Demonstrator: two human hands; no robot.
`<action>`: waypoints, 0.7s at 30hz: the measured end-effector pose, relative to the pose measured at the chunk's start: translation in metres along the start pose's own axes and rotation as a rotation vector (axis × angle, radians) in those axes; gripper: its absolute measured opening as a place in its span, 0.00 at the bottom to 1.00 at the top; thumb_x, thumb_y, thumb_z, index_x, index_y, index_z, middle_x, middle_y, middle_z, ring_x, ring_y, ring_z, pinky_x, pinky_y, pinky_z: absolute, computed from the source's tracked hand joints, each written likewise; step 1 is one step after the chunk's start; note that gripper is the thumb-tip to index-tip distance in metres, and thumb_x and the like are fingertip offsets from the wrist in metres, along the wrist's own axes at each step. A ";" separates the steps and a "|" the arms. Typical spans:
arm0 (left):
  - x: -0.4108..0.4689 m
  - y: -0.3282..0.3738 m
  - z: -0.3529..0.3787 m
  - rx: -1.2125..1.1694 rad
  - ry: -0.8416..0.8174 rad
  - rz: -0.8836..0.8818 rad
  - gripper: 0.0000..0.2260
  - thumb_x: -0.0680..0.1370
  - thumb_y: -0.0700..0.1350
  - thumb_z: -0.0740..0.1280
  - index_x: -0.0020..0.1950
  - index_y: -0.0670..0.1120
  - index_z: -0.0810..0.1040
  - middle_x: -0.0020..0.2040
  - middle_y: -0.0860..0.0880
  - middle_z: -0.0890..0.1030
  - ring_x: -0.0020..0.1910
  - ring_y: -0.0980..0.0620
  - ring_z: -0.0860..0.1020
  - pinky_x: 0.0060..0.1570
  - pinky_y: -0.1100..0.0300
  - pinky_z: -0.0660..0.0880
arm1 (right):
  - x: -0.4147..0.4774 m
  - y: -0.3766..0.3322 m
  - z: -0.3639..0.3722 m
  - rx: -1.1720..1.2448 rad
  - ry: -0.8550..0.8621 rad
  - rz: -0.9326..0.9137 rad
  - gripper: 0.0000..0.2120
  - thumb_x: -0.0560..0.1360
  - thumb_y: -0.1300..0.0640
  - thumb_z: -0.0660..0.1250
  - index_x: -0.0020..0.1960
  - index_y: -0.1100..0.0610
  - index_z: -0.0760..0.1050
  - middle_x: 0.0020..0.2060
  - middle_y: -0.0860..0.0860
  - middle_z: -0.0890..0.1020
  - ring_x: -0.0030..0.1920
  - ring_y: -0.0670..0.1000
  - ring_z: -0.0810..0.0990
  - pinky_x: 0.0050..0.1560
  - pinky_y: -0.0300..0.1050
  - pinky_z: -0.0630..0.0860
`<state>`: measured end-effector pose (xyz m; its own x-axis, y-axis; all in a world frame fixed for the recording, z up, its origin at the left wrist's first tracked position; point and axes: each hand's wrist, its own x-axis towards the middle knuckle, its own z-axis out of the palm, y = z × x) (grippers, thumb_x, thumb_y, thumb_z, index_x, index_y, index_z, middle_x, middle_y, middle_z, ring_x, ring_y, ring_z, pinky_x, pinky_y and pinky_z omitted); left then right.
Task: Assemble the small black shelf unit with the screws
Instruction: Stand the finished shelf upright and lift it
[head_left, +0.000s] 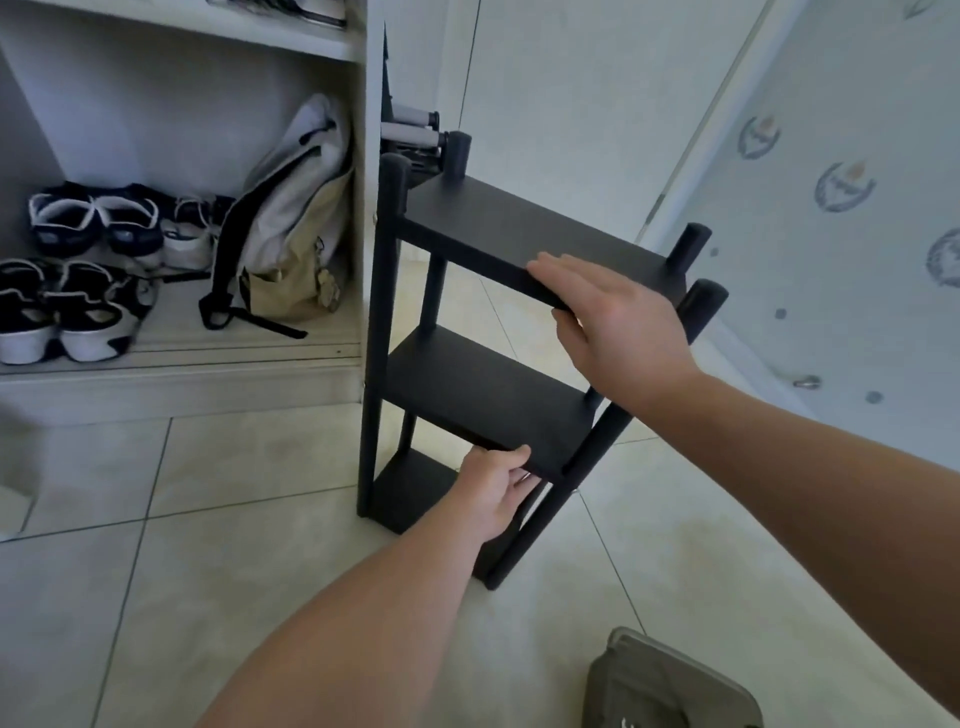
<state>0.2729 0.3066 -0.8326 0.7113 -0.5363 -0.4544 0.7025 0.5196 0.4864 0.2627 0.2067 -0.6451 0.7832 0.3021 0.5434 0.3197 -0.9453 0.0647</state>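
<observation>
The small black shelf unit (467, 223) stands upright on the tiled floor, with three boards between round black posts. My right hand (618, 317) lies over the front right part of the top board (483, 228), thumb under its edge, gripping it. My left hand (493, 493) grips the front edge of the middle board (467, 395), fingers curled underneath. A thin metal piece shows between those fingers; I cannot tell what it is. The bottom board (410, 493) rests near the floor. No loose screws are visible.
A white cupboard (363, 208) stands just left of the shelf unit, holding several shoes (78, 270) and a beige backpack (291, 228). A patterned white wall or door (831, 208) is at the right. A grey object (670, 686) lies on the floor near me.
</observation>
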 end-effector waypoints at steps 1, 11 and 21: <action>-0.001 0.001 -0.002 0.011 -0.012 -0.008 0.14 0.81 0.32 0.63 0.67 0.38 0.75 0.58 0.42 0.84 0.58 0.46 0.83 0.66 0.49 0.75 | -0.001 -0.002 0.000 0.000 0.018 -0.004 0.23 0.73 0.74 0.66 0.65 0.61 0.80 0.62 0.56 0.83 0.63 0.60 0.82 0.53 0.55 0.82; -0.020 0.006 -0.020 0.229 0.129 -0.042 0.09 0.80 0.37 0.68 0.59 0.37 0.77 0.53 0.43 0.84 0.55 0.48 0.84 0.53 0.54 0.81 | -0.015 -0.023 0.003 -0.021 0.076 -0.037 0.25 0.70 0.79 0.67 0.64 0.65 0.80 0.62 0.58 0.83 0.61 0.64 0.82 0.57 0.60 0.81; -0.092 0.039 -0.031 1.476 0.225 0.086 0.19 0.80 0.54 0.64 0.68 0.49 0.71 0.62 0.48 0.77 0.56 0.48 0.77 0.51 0.57 0.71 | -0.047 -0.051 -0.021 -0.181 -0.348 0.172 0.35 0.82 0.47 0.62 0.83 0.50 0.50 0.82 0.51 0.52 0.82 0.56 0.48 0.79 0.63 0.45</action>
<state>0.2352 0.3969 -0.7952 0.8335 -0.3573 -0.4214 0.0998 -0.6528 0.7509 0.1980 0.2379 -0.6561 0.9602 0.1324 0.2461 0.0943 -0.9825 0.1607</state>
